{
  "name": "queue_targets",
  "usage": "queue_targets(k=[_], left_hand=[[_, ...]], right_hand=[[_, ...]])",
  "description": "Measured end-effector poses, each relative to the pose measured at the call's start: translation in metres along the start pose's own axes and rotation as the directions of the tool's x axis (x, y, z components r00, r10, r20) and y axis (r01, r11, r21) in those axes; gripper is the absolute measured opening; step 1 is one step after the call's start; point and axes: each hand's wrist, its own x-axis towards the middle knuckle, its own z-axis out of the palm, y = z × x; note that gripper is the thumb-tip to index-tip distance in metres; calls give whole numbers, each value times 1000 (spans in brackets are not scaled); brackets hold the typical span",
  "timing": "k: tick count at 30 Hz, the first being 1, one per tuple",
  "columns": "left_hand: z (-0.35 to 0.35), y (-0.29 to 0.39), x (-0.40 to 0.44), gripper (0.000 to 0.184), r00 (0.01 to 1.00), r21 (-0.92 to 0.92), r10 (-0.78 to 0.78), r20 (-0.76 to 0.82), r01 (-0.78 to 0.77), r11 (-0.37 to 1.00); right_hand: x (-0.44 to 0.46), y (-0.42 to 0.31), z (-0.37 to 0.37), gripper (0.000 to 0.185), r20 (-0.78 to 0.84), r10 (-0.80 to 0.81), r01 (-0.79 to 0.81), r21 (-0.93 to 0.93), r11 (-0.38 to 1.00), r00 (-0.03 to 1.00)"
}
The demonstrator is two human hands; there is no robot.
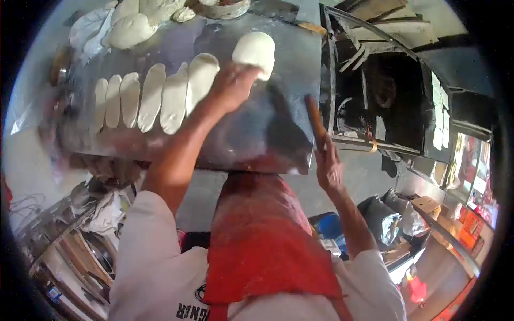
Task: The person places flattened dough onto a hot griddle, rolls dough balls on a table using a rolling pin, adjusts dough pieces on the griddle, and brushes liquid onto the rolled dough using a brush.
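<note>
Seen from above, a person in a red apron (270,249) stands at a metal table (235,142) dusted in places with flour. The left hand (234,85) reaches forward over the table, its grip closed on the near edge of a thick, pale piece of dough (254,49). The fingers are blurred, so how each one sits cannot be told. The dough lies straight beyond the left grip and slightly to its right, its long axis pointing mostly away from the body. Its rounded far end extends past the fingers, and its near end bends down beside them.

The right hand (330,166) is lower and nearer the body, at the table's right edge. Its grip is wrapped around the near end of a wooden pin (315,116). The pin also points away from the body, its far tip leaning a little to the left. The dough lies ahead and to the left of that tip, well apart from it, so the left hand is the nearer one, already touching the dough, while bare table separates dough and pin.

To the left of the left hand, six flat strips (152,96) of dough form a row, long axes running roughly away from the body; those nearest the hand tilt rightward at their far ends. Beyond them sits a larger lump (130,31), with a bowl (224,8) at the table's far side.
</note>
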Motion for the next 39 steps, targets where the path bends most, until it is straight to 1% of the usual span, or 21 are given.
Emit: queue_targets(k=[4, 7, 11, 12, 13, 15, 16, 17, 19, 20, 22, 23, 27, 29, 32, 33, 34, 35, 37, 38, 39], left_hand=[[60, -17, -116, 29, 990, 55, 60, -124, -53, 997], [55, -12, -165, 36, 991, 132, -1, -134, 19, 991], [16, 14, -157, 42, 995, 167, -84, -55, 92, 982], [15, 11, -157, 44, 988, 206, -111, 107, 87, 975], [16, 6, -157, 44, 989, 217, -110, 94, 87, 972], [18, -8, -154, 36, 994, -16, -106, 6, 106, 994], [21, -28, -142, 32, 992, -110, -82, -96, 71, 991], [17, -48, -119, 32, 968, -204, -210, -141, 179, 962], [-13, -67, -53, 32, 820, -473, -544, -179, 413, 778], [8, -129, -32, 35, 843, -367, -344, -414, 191, 910], [-8, -190, 33, 48, 768, -159, -514, -383, 493, 855], [8, -244, 55, 53, 779, 61, -325, -536, 420, 905], [-30, -274, 100, 50, 916, 577, -259, -307, 396, 715], [-44, -274, 101, 47, 937, 568, -232, -260, 343, 749], [-67, -213, 83, 43, 913, 140, -271, -305, 325, 935], [-53, -189, 68, 42, 905, 346, -166, -392, 312, 885], [-55, -145, 59, 50, 914, -48, -387, -119, 384, 922], [-30, -105, 49, 62, 813, -505, -581, 35, 516, 692], [61, -56, 4, 57, 973, -350, -210, -91, 167, 922], [87, -34, -2, 62, 993, 66, -42, -115, 49, 997], [106, -14, -4, 69, 991, 463, 116, -69, -71, 883]], right_hand=[[112, -80, 39, 52, 51, -429, 419, -339, 842, 902], [194, -103, 101, 47, 41, -452, 427, -418, 802, 891], [230, -120, 85, 49, 154, -406, 433, -392, 811, 901], [227, -125, 66, 44, 166, -342, 374, -240, 896, 925], [226, -126, 50, 39, 192, -286, 306, -83, 949, 939], [224, -91, 41, 42, 32, -196, 198, -125, 972, 980], [217, -68, 50, 44, -75, -272, 229, -354, 907, 959], [208, -47, 59, 47, -161, -354, 207, -568, 797, 921], [205, -29, 67, 51, -271, -348, 143, -569, 810, 897], [207, -26, 70, 52, -252, -285, 95, -571, 815, 925], [202, -14, 66, 53, -239, -326, 146, -556, 818, 915], [209, -10, 64, 54, -233, -388, 215, -536, 816, 892], [214, -20, 64, 51, -240, -315, 142, -542, 828, 919], [214, -28, 58, 50, -244, -291, 141, -491, 859, 925], [221, -31, 57, 49, -234, -257, 103, -521, 848, 938], [221, -32, 58, 49, -244, -251, 98, -506, 857, 937], [222, -33, 58, 49, -253, -249, 96, -495, 863, 935], [222, -34, 58, 49, -256, -247, 95, -488, 868, 935], [221, -32, 56, 55, -227, -275, 120, -526, 842, 934], [222, -32, 57, 55, -227, -278, 123, -526, 841, 933], [221, -31, 59, 54, -232, -268, 108, -532, 840, 935]])
